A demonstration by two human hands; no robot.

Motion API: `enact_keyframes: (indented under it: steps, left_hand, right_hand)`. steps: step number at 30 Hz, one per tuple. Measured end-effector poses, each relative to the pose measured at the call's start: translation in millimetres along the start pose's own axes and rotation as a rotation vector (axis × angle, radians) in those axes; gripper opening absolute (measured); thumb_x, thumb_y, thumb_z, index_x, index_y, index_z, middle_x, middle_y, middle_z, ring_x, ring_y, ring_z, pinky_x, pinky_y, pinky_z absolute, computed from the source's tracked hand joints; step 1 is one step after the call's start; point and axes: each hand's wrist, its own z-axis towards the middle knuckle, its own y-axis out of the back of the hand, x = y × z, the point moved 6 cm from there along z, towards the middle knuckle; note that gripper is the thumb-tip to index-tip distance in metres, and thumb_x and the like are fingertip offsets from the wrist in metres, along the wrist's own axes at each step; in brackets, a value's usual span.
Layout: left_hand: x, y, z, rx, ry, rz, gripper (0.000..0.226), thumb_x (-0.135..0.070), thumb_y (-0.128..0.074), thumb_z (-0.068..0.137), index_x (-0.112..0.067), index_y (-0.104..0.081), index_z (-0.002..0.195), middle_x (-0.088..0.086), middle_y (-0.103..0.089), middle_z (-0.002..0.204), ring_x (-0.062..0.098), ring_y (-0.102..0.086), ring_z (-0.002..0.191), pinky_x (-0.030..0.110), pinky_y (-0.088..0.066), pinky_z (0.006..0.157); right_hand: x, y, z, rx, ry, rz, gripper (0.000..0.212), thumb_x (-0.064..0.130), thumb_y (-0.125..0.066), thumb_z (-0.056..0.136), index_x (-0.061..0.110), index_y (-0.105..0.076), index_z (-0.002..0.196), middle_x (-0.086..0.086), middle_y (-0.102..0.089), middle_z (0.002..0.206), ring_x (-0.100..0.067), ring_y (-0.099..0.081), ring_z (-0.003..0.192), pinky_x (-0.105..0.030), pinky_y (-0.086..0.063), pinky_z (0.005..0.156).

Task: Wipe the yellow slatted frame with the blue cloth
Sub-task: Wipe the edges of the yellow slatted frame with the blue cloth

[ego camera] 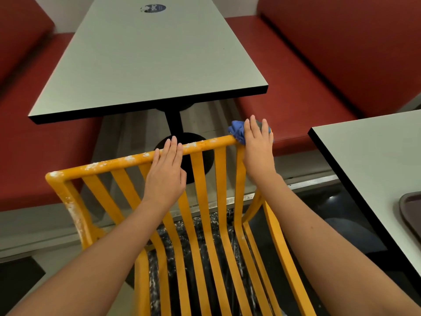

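Nearest, two bare forearms reaching up and forward from the bottom edge, elbows cut off by it. Under and between them, the yellow slatted frame [202, 201], slats running back toward the camera and dropping out of view at the bottom. Left hand [166, 172] laid flat on the top rail near its middle, fingers straight and close together, fingertips just over the rail's far side, gripping nothing. White powdery patches on the rail left of that hand and down the frame's left corner post. Right hand [257, 149] at the rail's right end, palm down, fingers extended and slightly spread, pressing the blue cloth [237, 132] against the corner. Cloth bunched beneath the palm and bulging out left of the fingers; most of it hidden under the hand, with a grey patch showing between two fingers, hard to make out. Beyond the left hand, the black pedestal [175, 124] and grey table [145, 65] with a dark round sticker at its far end. Red bench seats [307, 71] on both sides. Right of the right hand, a second table [369, 160], a dark tray [410, 208] cut off at the edge.
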Motion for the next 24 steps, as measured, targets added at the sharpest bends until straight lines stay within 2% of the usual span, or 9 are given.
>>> enact_keyframes:
  steps: [2,5,8,10,13,16,19,21,24]
  left_hand:
    - [0,-1,-1,-0.003,0.011,-0.007,0.056,-0.013,-0.044,0.091,-0.002,-0.027,0.143,0.016,-0.023,0.152,0.027,-0.018,0.142,0.042,-0.013,0.115]
    - [-1,0,-1,-0.009,0.029,-0.027,0.055,-0.013,-0.044,0.091,-0.002,-0.027,0.143,0.016,-0.023,0.152,0.027,-0.018,0.142,0.042,-0.014,0.115]
    - [-2,1,0,-0.013,0.024,-0.021,0.055,-0.014,-0.043,0.092,-0.002,-0.028,0.143,0.016,-0.024,0.151,0.027,-0.020,0.141,0.042,-0.015,0.115]
    - [-2,1,-1,-0.011,0.017,-0.014,0.054,-0.015,-0.043,0.092,-0.002,-0.029,0.142,0.016,-0.025,0.151,0.027,-0.021,0.141,0.042,-0.015,0.114]
    - [-2,2,-1,-0.014,0.026,-0.008,0.055,-0.016,-0.044,0.092,-0.002,-0.029,0.142,0.016,-0.026,0.151,0.027,-0.021,0.141,0.041,-0.015,0.114]
    - [-3,0,-1,-0.014,0.034,-0.006,0.056,-0.017,-0.045,0.091,-0.001,-0.030,0.142,0.016,-0.026,0.151,0.027,-0.022,0.141,0.041,-0.016,0.114]
    - [-2,-1,-1,-0.016,0.028,0.000,0.056,-0.017,-0.046,0.090,-0.001,-0.031,0.141,0.017,-0.027,0.150,0.028,-0.023,0.140,0.042,-0.018,0.113]
    - [-2,0,-1,-0.022,0.028,-0.007,0.056,-0.017,-0.047,0.090,-0.001,-0.031,0.141,0.017,-0.028,0.149,0.028,-0.024,0.140,0.042,-0.019,0.113]
    - [-3,0,-1,-0.024,0.024,-0.016,0.056,-0.016,-0.049,0.090,-0.001,-0.032,0.141,0.017,-0.030,0.149,0.029,-0.026,0.139,0.042,-0.019,0.112]
  right_hand:
    - [5,-2,-2,0.013,-0.023,0.014,0.061,0.004,-0.045,0.094,0.002,-0.016,0.148,-0.015,-0.013,0.157,-0.039,-0.005,0.144,-0.053,-0.010,0.115]
    - [27,-9,-12,-0.014,0.026,0.073,0.061,0.023,-0.050,0.094,-0.001,-0.026,0.144,-0.020,-0.027,0.152,-0.044,-0.017,0.141,-0.060,-0.021,0.110]
    - [36,-9,-16,-0.023,0.054,0.097,0.062,0.042,-0.033,0.097,0.006,-0.024,0.147,-0.013,-0.026,0.154,-0.037,-0.015,0.143,-0.055,-0.019,0.111]
    - [30,-5,-14,-0.018,0.052,0.048,0.060,0.046,-0.022,0.098,0.013,-0.021,0.149,-0.004,-0.022,0.157,-0.029,-0.011,0.146,-0.055,-0.013,0.112]
    - [23,-6,-13,0.017,0.109,-0.041,0.062,0.047,-0.030,0.099,0.016,-0.014,0.150,-0.002,-0.014,0.159,-0.028,-0.004,0.147,-0.058,-0.010,0.112]
    - [23,-9,-12,0.048,0.131,-0.080,0.066,0.039,-0.045,0.096,0.012,-0.017,0.149,-0.008,-0.020,0.157,-0.035,-0.012,0.145,-0.054,-0.022,0.112]
    - [22,-8,-10,0.032,0.132,-0.110,0.061,0.016,-0.054,0.093,0.011,-0.026,0.147,-0.008,-0.029,0.153,-0.038,-0.025,0.140,-0.053,-0.035,0.101]
    - [19,-7,-9,0.030,0.137,-0.098,0.063,0.003,-0.051,0.091,0.012,-0.024,0.148,-0.007,-0.025,0.155,-0.037,-0.021,0.141,-0.051,-0.034,0.101]
    - [5,2,-6,-0.007,0.056,-0.056,0.060,0.000,-0.046,0.092,0.011,-0.024,0.147,-0.006,-0.021,0.156,-0.034,-0.016,0.142,-0.051,-0.029,0.105]
